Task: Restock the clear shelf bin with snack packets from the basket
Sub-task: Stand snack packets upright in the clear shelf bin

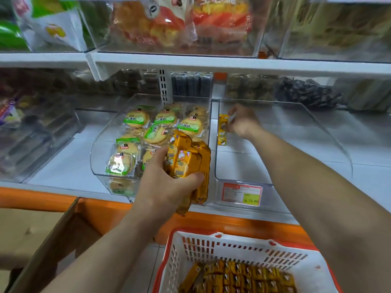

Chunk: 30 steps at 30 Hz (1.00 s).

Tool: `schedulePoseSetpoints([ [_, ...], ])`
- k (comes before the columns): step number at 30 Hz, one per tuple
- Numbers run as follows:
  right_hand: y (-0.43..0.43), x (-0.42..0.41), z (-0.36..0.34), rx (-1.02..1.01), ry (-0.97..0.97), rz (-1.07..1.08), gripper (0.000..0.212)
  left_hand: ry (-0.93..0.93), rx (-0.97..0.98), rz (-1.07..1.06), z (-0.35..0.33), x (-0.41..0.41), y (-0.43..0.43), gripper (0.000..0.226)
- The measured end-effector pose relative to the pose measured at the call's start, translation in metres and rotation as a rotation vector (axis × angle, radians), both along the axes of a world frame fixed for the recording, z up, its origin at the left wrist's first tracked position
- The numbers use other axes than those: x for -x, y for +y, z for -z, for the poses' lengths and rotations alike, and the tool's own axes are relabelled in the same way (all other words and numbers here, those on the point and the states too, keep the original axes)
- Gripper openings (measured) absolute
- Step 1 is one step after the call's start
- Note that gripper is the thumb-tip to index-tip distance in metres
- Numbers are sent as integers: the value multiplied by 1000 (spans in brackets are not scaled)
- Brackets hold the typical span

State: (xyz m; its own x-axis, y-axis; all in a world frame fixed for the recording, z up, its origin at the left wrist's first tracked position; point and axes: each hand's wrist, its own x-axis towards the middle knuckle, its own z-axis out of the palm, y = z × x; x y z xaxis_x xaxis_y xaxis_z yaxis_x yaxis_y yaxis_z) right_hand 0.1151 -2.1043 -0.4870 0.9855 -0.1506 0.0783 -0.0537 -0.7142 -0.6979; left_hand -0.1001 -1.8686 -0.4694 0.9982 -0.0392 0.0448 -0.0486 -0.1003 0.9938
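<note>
**Bare Bin Getting Its First Row of Snacks**

Head view: reaching deep into the clear shelf bin [330, 142] with the right grip [243, 123], fingers curled and pinching a standing packet [222, 130] against the bin's left wall, near the back. Clutching a bundle of yellow packets [188, 161] in the left grip [167, 185], fingers wrapped round it, hovering in front of the neighbouring bin [94, 153] of round cakes [135, 119]. Leaving many more of the same spare packets [243, 275] lying in the white-and-red basket [211, 234] below the shelf edge.

Apparently working through the placing step, with the job barely begun: hardly anything in the bin beyond that first small stack by the wall. Next, probably, calling for letting go without toppling the stack, then feeding packets across from left to right and lining them up alongside.

Reading little: making out Chinese characters on the cakes' green bands, too blurred to decipher; finding a red-and-yellow price tag [242, 194] on the bin's front, figures illegible; spotting a small round picture on the yellow wrappers, brand unreadable.
</note>
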Motion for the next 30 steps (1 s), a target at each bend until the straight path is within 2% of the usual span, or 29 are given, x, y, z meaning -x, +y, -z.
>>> schedulePoseSetpoints([
  [5,1,-1,6,52,16,-5,37,-3,7,-1,-2,5,-3,55],
  [8,1,4,5,50,62,-41,48,2,3,-3,-3,6,-2,58],
  [10,3,19,-7,77,46,-17,54,5,27,4,-2,6,0,52],
  [12,6,46,-22,79,-54,-8,46,12,48,19,0,6,0,43],
  [14,12,89,-33,-79,-147,-77,28,37,74,31,0,8,-3,39],
  [16,18,145,-39,-282,-113,-209,18,74,131,38,0,9,-6,43],
  [18,27,198,-40,-474,16,-347,26,117,159,47,-2,12,-12,54],
  [21,38,244,-36,-675,109,-367,40,155,192,69,-6,21,-22,63],
  [25,32,269,-43,-813,138,-375,49,192,237,149,-10,31,-28,52],
  [28,20,280,-47,-886,169,-395,60,203,268,210,-12,39,-31,30],
  [30,16,284,-48,-987,210,-395,56,203,244,192,-14,42,-34,21],
])
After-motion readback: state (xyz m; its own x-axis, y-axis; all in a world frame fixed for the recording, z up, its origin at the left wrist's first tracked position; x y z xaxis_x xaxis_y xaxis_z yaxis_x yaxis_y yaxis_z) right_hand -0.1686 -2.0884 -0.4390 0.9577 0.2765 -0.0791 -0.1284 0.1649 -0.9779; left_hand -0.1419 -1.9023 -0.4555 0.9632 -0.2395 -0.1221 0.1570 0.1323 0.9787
